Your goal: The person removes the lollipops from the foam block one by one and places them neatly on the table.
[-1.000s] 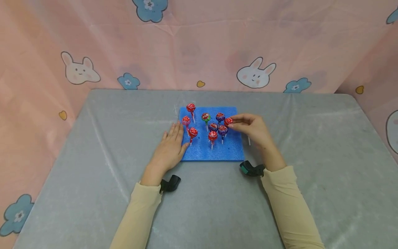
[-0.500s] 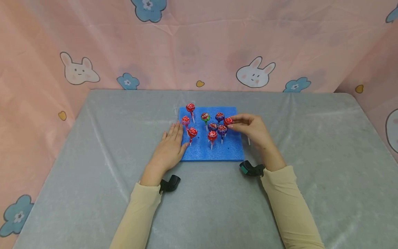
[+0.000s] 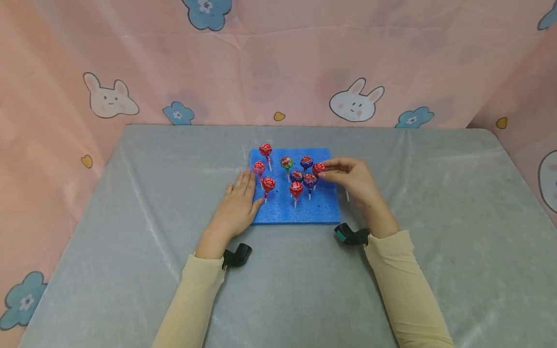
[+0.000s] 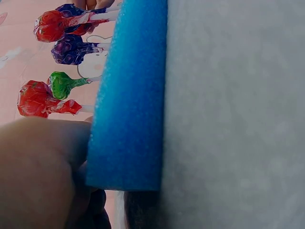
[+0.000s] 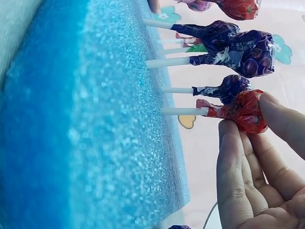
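Note:
In the head view a blue foam board (image 3: 322, 210) lies on the table with several wrapped lollipops standing in it on white sticks. My right hand (image 3: 354, 181) pinches the head of a red lollipop (image 3: 318, 168) at the board's right side. The right wrist view shows thumb and fingertips on its red wrapper (image 5: 250, 112), its stick meeting the foam. Close beside it stand purple lollipops (image 3: 306, 162). My left hand (image 3: 235, 208) rests with straight fingers along the board's left edge, near a red lollipop (image 3: 268, 183) and a pink one (image 3: 258, 167).
A green lollipop (image 3: 286, 162) and another red lollipop (image 3: 296, 188) stand mid-board; one more red lollipop (image 3: 265, 149) is at the far left corner. A white stick (image 3: 347, 195) shows beneath my right hand, off the board. Behind the grey-covered table (image 3: 278, 290) hangs a pink curtain (image 3: 278, 58).

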The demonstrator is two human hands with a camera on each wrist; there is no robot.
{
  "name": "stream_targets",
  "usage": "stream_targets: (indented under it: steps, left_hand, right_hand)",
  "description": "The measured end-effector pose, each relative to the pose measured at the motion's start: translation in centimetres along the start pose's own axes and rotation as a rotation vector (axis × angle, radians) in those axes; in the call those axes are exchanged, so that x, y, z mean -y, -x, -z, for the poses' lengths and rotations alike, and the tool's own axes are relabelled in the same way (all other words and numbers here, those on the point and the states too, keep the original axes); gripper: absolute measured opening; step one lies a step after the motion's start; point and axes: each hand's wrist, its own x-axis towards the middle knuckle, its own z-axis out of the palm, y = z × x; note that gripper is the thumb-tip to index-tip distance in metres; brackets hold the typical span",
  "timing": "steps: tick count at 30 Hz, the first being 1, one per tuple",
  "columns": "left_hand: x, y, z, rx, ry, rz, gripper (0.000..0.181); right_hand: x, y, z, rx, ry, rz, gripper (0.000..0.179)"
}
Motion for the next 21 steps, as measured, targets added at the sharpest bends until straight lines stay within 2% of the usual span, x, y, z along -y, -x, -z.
stream_targets:
  steps: [11, 21]
  left_hand:
    - [-0.10, 0.06, 0.16, 0.003, -0.004, 0.001, 0.067]
    - [-0.05, 0.07, 0.04, 0.002, 0.000, 0.002, 0.066]
  right_hand:
    - [0.23, 0.16, 0.19, -0.012, -0.056, 0.036, 0.033]
    - [0.35, 0.26, 0.32, -0.023, -0.059, 0.028, 0.034]
